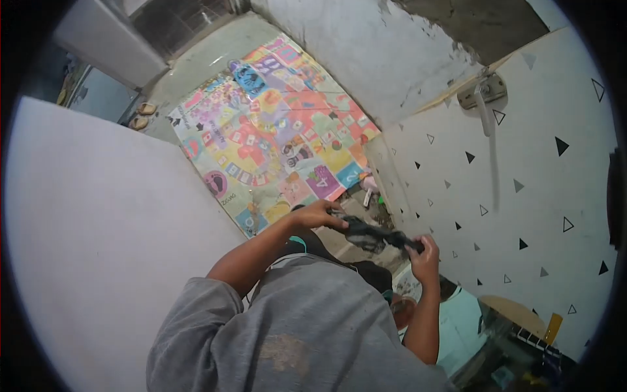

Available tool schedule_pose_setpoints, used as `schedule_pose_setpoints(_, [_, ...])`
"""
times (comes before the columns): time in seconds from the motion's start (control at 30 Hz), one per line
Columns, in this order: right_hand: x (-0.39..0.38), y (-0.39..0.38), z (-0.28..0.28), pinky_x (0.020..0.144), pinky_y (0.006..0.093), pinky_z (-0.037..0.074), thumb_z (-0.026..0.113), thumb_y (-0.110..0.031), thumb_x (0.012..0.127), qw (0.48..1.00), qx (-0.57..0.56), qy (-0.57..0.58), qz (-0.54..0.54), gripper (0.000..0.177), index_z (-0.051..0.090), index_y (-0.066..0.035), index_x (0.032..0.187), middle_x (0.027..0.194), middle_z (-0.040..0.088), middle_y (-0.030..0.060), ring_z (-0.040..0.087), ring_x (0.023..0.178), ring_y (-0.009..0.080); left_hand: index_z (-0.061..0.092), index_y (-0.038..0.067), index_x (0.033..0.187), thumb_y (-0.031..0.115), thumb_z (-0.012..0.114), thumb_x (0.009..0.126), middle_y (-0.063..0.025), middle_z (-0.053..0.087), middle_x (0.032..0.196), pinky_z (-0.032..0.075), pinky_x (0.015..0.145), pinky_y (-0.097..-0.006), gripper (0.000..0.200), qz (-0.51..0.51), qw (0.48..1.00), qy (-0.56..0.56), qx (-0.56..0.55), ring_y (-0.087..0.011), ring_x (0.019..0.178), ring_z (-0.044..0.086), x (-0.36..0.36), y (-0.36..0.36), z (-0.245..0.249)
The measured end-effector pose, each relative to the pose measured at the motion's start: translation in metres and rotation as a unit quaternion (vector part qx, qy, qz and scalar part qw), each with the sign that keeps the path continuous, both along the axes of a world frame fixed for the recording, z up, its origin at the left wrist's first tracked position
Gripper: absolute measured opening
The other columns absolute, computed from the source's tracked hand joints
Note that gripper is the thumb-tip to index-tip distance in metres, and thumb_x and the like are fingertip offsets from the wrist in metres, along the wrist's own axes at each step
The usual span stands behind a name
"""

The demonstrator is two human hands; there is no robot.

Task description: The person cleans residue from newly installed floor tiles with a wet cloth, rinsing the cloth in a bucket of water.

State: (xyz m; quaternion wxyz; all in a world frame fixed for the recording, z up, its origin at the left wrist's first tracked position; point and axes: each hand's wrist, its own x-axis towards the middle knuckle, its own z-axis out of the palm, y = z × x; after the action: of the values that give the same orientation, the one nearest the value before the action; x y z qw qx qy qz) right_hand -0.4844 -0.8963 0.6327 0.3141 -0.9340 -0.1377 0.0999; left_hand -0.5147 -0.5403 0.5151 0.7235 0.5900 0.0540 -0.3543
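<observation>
A dark, bunched strip of cloth (pixel 369 235) stretches between my two hands in front of my grey shirt (pixel 287 326). My left hand (pixel 320 214) grips its left end, thumb and fingers closed around the fabric. At the other end, my right hand (pixel 424 255) pinches it, a little lower in the view. Between the hands the cloth sags and looks crumpled, with a paler grey patch near its middle. What kind of garment or cloth it is does not show.
A colourful play mat (pixel 281 137) covers the floor ahead. To the right stands a white door (pixel 450 176) with triangles and a metal handle (pixel 482 98); a pale wall panel (pixel 117 215) is at the left. Sandals (pixel 142 116) lie beyond the mat. A guitar-like object (pixel 516 320) sits lower right.
</observation>
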Motion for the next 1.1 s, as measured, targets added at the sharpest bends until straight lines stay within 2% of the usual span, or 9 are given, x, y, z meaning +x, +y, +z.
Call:
schedule_pose_setpoints(0.2, [0.007, 0.054, 0.005, 0.077, 0.0385, 0.051, 0.078, 0.002, 0.077, 0.998, 0.035, 0.025, -0.040, 0.020, 0.063, 0.005, 0.090, 0.089, 0.062, 0.0181, 0.064, 0.082, 0.0349, 0.074, 0.001, 0.111, 0.030, 0.087, 0.085, -0.0035, 0.074, 0.101, 0.051, 0.082, -0.0282, 0.041, 0.060, 0.998, -0.012, -0.013, -0.0122, 0.091, 0.067, 0.011, 0.043, -0.005])
schedule_pose_setpoints(0.4, [-0.031, 0.031, -0.007, 0.074, 0.0377, 0.050, 0.081, -0.005, 0.083, 0.995, 0.051, 0.043, -0.076, 0.023, 0.062, 0.005, 0.092, 0.086, 0.060, 0.0165, 0.061, 0.078, 0.0290, 0.073, -0.001, 0.115, 0.025, 0.086, 0.084, -0.0068, 0.074, 0.107, 0.052, 0.089, -0.0317, 0.042, 0.049, 0.999, -0.023, 0.001, -0.0154, 0.097, 0.068, 0.022, 0.036, 0.004])
schedule_pose_setpoints(0.53, [-0.037, 0.010, -0.029, 0.074, 0.0378, 0.050, 0.080, -0.005, 0.085, 0.994, 0.047, 0.052, -0.082, 0.022, 0.062, 0.004, 0.094, 0.087, 0.061, 0.0158, 0.061, 0.078, 0.0281, 0.072, -0.001, 0.120, 0.033, 0.088, 0.081, -0.0111, 0.074, 0.109, 0.052, 0.091, -0.0339, 0.054, 0.047, 0.987, -0.068, 0.137, -0.0196, 0.101, 0.067, 0.019, 0.007, -0.016])
schedule_pose_setpoints(0.6, [-0.034, 0.002, -0.029, 0.078, 0.0359, 0.050, 0.079, -0.003, 0.085, 0.990, 0.036, 0.092, -0.103, 0.021, 0.062, 0.003, 0.097, 0.089, 0.062, 0.0148, 0.061, 0.080, 0.0248, 0.069, -0.004, 0.127, 0.046, 0.087, 0.080, -0.0177, 0.073, 0.119, 0.050, 0.099, -0.0359, 0.071, 0.014, 0.991, -0.030, 0.129, -0.0249, 0.112, 0.067, 0.022, 0.001, 0.011])
schedule_pose_setpoints(0.73, [-0.014, -0.051, -0.062, 0.077, 0.0410, 0.052, 0.077, -0.001, 0.082, 0.996, -0.011, 0.077, -0.050, 0.021, 0.062, 0.003, 0.096, 0.085, 0.066, 0.0190, 0.065, 0.079, 0.0331, 0.068, -0.002, 0.130, 0.066, 0.080, 0.079, -0.0263, 0.069, 0.128, 0.049, 0.105, -0.0434, 0.085, -0.012, 0.964, -0.083, 0.253, -0.0374, 0.122, 0.065, 0.011, -0.035, 0.013])
schedule_pose_setpoints(0.9, [0.014, -0.078, -0.030, 0.077, 0.0409, 0.051, 0.071, -0.005, 0.083, 0.989, -0.027, 0.146, -0.023, 0.018, 0.061, 0.002, 0.096, 0.082, 0.065, 0.0199, 0.065, 0.078, 0.0343, 0.064, 0.010, 0.143, 0.070, 0.069, 0.088, -0.0280, 0.062, 0.140, 0.046, 0.110, -0.0455, 0.082, -0.019, 0.958, -0.077, 0.276, -0.0406, 0.132, 0.060, 0.006, -0.082, 0.052])
schedule_pose_setpoints(0.93, [0.019, -0.086, -0.030, 0.077, 0.0402, 0.051, 0.070, -0.005, 0.084, 0.990, -0.008, 0.137, -0.015, 0.017, 0.060, 0.002, 0.096, 0.081, 0.064, 0.0186, 0.064, 0.077, 0.0321, 0.066, 0.012, 0.141, 0.072, 0.065, 0.090, -0.0250, 0.066, 0.136, 0.048, 0.106, -0.0460, 0.078, -0.028, 0.944, -0.126, 0.305, -0.0400, 0.126, 0.063, 0.001, -0.092, 0.037])
schedule_pose_setpoints(1.0, [0.028, -0.106, -0.031, 0.075, 0.0387, 0.050, 0.069, -0.006, 0.084, 0.992, 0.026, 0.122, 0.005, 0.017, 0.058, 0.002, 0.094, 0.078, 0.061, 0.0160, 0.062, 0.075, 0.0277, 0.069, 0.011, 0.136, 0.071, 0.059, 0.095, -0.0225, 0.071, 0.129, 0.050, 0.103, -0.0460, 0.073, -0.149, 0.941, -0.057, 0.299, -0.0378, 0.119, 0.067, 0.008, -0.101, 0.065])
schedule_pose_setpoints(1.1, [0.040, -0.123, -0.024, 0.072, 0.0412, 0.048, 0.066, -0.005, 0.084, 0.988, 0.064, 0.142, 0.011, 0.016, 0.056, 0.002, 0.093, 0.077, 0.057, 0.0180, 0.057, 0.071, 0.0299, 0.073, 0.008, 0.130, 0.069, 0.055, 0.099, -0.0218, 0.073, 0.123, 0.050, 0.101, -0.0450, 0.071, -0.178, 0.937, -0.008, 0.299, -0.0359, 0.116, 0.069, 0.002, -0.120, 0.068])
